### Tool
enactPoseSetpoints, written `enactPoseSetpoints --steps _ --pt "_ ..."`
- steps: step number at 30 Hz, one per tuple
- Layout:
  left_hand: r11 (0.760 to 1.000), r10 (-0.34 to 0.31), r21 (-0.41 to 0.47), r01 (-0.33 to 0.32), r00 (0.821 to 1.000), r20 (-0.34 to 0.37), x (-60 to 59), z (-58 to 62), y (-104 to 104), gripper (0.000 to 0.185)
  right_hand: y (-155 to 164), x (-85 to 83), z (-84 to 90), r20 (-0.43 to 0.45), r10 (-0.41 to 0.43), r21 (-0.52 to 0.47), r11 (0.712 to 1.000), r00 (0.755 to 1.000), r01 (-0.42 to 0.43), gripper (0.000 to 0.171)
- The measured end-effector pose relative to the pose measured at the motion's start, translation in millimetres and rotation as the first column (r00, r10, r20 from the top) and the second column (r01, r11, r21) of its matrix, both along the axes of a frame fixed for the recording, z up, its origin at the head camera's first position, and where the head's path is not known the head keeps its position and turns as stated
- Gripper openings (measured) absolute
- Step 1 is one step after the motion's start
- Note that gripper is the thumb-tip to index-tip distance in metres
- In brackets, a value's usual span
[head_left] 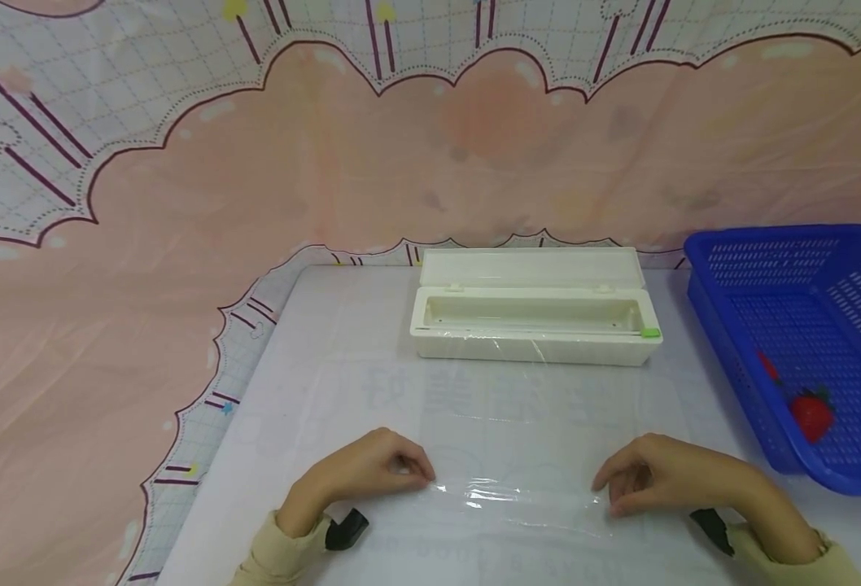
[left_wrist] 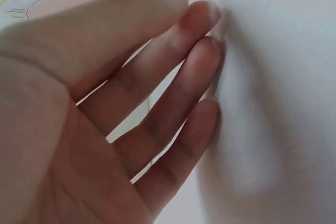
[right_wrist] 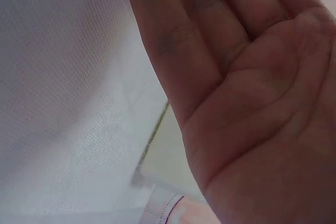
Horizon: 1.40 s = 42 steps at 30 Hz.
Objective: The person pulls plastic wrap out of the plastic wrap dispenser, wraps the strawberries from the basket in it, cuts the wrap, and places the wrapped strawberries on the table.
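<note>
Pinching the near corners of the cling film sheet (head_left: 518, 456), both hands sit well to the near side of the white dispenser box (head_left: 533, 317), which stands open with its lid tipped back. The left hand (head_left: 372, 472) nips the film's left corner between thumb and fingertips; the left wrist view shows its fingers (left_wrist: 199, 45) drawn together against a pale, filmy surface. The right hand (head_left: 657, 476) pinches the right corner the same way, though its wrist view shows only the palm (right_wrist: 252, 87) and finger bases, so the grip itself reads from the head view alone.

To do this well, I judge the two pinches should pull evenly and straight away from the box, keeping the film low and taut so it neither creases nor folds back on itself. An uneven pull would likely skew the sheet against the box's cutting edge, where the green slider (head_left: 650, 331) sits at the right end.

The film lies flat on the table (head_left: 291, 382), running from the box's front wall toward the person. Its pulled length points away from the box; its near edge runs parallel to the box's long axis, left to right. A blue basket (head_left: 731, 277) holding a strawberry (head_left: 811, 415) stands just right of the box.
</note>
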<state>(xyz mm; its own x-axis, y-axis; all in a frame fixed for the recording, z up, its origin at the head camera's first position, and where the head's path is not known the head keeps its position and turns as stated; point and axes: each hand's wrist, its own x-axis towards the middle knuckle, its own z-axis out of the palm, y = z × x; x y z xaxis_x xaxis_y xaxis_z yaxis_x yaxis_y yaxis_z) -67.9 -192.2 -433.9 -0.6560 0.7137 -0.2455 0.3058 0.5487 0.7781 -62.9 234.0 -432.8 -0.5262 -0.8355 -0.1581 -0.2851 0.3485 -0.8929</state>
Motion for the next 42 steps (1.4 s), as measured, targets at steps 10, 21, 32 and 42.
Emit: enactPoseSetpoints --steps 10,21,32,42 --pt "0.997 0.012 -0.069 -0.019 0.995 -0.096 9.7 -2.0 7 0.019 0 -1.3 2.2 0.000 -0.008 -0.008 1.000 1.000 0.008 0.021" --pt "0.998 -0.002 -0.058 -0.007 0.989 -0.148 10.7 -5.2 6 0.022 1 -2.0 21.3 -0.165 -0.150 0.039 0.987 0.975 0.158 0.014" --pt "0.998 0.004 -0.054 -0.011 0.991 -0.136 11.8 -6.7 6 0.021 8 -0.5 35.6 -0.392 -0.258 0.014 0.958 0.883 0.286 0.009" --pt "0.999 0.003 -0.051 -0.011 0.990 -0.140 11.5 -6.0 4 0.021 24 -2.0 53.5 -0.479 -0.285 0.016 0.943 0.830 0.332 0.020"
